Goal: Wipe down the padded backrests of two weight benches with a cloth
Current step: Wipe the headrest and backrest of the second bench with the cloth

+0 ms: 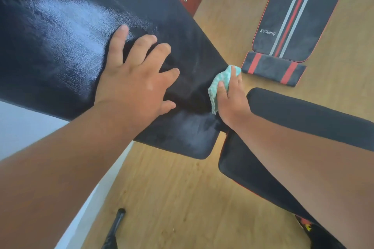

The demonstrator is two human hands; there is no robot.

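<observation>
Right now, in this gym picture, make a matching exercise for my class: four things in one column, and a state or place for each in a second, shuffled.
1. left hand
2. right hand
3. cloth
4. striped bench

A. teal, at the backrest's edge
B. beyond, untouched
C. spread flat on the black backrest
D. gripping the cloth

Pairs: 1-C, 2-D, 3-A, 4-B

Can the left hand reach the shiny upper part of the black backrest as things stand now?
Probably yes. The left hand already lies flat on the black backrest, beside the shiny part, and nothing lies between them. The right hand holds the cloth at the pad's edge.
</observation>
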